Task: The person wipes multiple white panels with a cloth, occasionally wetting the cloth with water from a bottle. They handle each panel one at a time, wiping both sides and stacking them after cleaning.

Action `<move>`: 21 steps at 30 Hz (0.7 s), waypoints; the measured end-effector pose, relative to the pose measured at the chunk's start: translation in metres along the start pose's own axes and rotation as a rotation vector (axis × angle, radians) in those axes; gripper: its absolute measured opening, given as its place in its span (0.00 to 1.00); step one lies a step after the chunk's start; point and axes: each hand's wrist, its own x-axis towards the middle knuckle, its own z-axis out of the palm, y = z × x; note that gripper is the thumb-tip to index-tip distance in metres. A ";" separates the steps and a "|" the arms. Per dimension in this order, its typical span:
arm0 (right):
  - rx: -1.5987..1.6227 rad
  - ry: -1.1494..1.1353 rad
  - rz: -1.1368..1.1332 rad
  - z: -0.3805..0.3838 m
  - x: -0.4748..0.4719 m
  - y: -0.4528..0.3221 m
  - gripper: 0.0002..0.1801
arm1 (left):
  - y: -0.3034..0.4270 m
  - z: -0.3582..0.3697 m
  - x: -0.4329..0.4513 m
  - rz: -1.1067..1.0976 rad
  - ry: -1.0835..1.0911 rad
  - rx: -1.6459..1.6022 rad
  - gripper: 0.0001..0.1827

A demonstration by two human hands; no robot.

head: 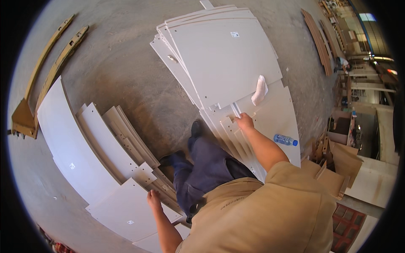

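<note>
My right hand [245, 121] is at the stepped edges of a stack of pale panels [273, 104], its fingers bent beside a narrow light strip [236, 109]. Whether it grips the strip or only touches the stack is unclear. Above it, a large pale panel [221, 60] with a small label tops a fanned pile. A crumpled white cloth or glove [260, 90] lies across that panel's lower right edge. My left hand [154, 200], fingers curled, is over the edge of a labelled pale panel [126, 208]; contact is hard to judge.
A water bottle [284, 139] with a blue cap lies on the right stack. More pale panels [76, 139] rest at left, near yellow pallet-jack forks [60, 57]. Cardboard [343, 161] is at right. Brown boards [317, 42] and a bending person [342, 64] are farther off.
</note>
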 end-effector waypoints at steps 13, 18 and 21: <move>0.822 0.397 0.214 -0.040 0.275 0.139 0.51 | 0.328 0.392 0.043 0.270 -0.508 0.379 0.20; 0.901 0.025 0.181 -0.053 0.256 0.104 0.36 | 0.352 0.411 0.028 0.309 -0.512 0.531 0.20; 0.973 0.105 0.143 -0.079 0.236 0.092 0.29 | 0.353 0.416 0.014 0.307 -0.549 0.573 0.20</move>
